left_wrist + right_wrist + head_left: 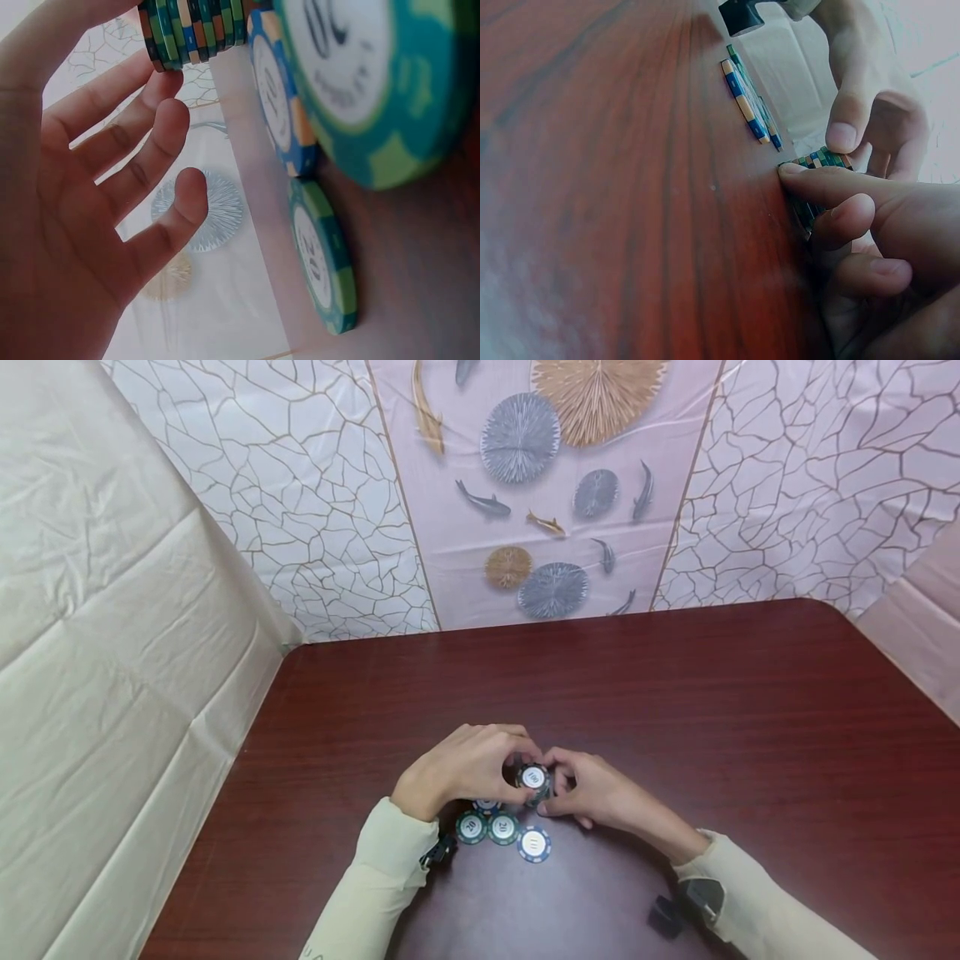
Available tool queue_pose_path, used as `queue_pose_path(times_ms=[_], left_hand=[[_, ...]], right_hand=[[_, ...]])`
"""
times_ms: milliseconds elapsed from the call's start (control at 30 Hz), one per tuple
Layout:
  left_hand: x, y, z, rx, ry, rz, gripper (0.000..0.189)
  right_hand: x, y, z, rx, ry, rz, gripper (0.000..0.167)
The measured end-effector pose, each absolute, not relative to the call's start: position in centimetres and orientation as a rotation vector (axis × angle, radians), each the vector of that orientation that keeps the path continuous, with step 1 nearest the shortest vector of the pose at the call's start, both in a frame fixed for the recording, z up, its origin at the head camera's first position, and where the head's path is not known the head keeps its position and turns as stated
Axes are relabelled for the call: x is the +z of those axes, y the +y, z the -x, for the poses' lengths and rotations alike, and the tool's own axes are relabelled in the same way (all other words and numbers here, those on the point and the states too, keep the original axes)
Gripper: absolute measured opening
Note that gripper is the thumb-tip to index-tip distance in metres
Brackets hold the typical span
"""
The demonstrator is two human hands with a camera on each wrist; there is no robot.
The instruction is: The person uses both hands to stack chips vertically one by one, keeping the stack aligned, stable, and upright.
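A stack of poker chips point(534, 777), its top chip marked 100, stands between the two hands. My left hand point(480, 764) pinches its upper part between thumb and forefinger; the other fingers of that hand spread apart in the left wrist view. From the other side, my right hand point(600, 789) holds the stack low, its thumb point(806, 174) against the chips near the table. Loose chips lie flat close by: two green ones marked 20, one at left point(471, 827) and one beside it point(502, 828), a blue chip point(534, 844), and another blue chip point(487, 807) partly hidden under the left hand.
The dark red wooden table point(675, 693) has a patterned cloth point(330, 485) behind it and a pale cloth point(135, 652) along its left side. Black devices sit on the left wrist point(438, 853) and the right wrist point(703, 897).
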State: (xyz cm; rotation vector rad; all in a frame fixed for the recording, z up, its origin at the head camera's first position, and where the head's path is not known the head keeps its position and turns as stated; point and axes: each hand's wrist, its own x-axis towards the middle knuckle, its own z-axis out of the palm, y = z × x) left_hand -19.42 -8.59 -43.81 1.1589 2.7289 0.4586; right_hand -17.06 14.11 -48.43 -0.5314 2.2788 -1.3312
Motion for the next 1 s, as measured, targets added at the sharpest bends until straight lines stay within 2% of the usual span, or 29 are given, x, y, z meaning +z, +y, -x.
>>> queue_pose_path(times_ms=[800, 1000], left_hand=[[-42.9, -8.2, 18.9, 0.349, 2.718, -1.111, 0.046], [-41.4, -9.1, 18.9, 0.446, 2.775, -1.098, 0.04]], right_hand=[[-48.4, 14.0, 17.0, -1.323, 2.281, 0.543, 0.044], [-48.3, 13.8, 17.2, -1.323, 2.281, 0.527, 0.046]])
